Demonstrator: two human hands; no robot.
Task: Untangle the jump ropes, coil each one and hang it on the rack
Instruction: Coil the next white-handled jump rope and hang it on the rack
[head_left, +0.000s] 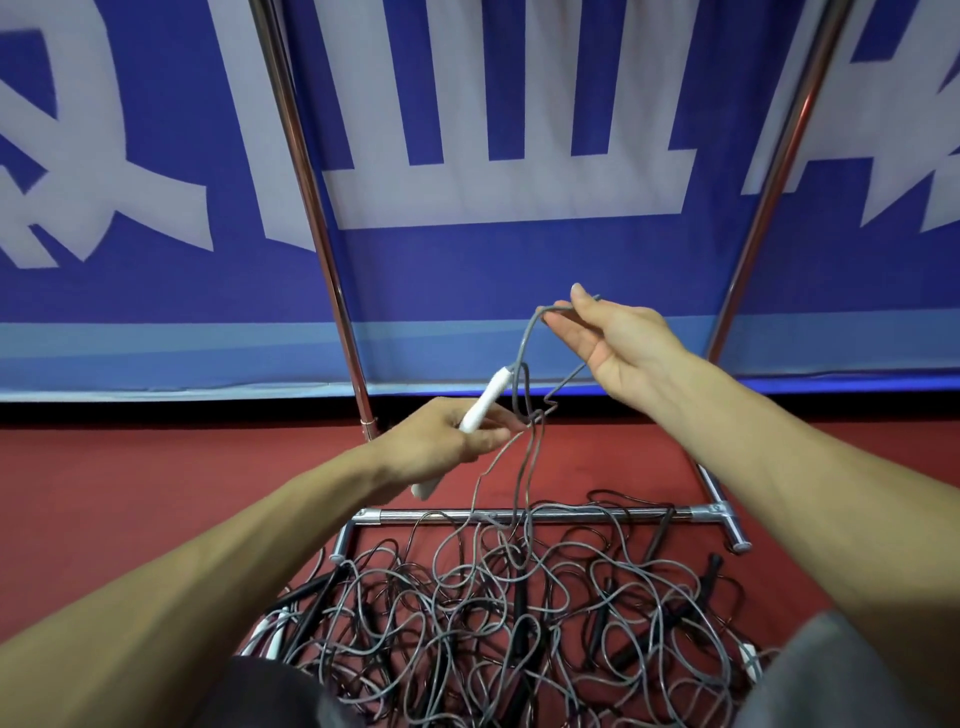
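Left hand grips a white handle; right hand, above it, pinches the grey rope.

We look through one wide-angle head camera, forward and down, close over our forearms. Our left hand grips the white handle mid-frame; our right hand pinches the grey cord above-right of that grip, the rope tangle below it

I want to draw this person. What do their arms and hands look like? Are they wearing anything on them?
The left arm and right arm are bare, no sleeves in view. The left hand and right hand have no gloves, rings, watch or bracelets that I can see.
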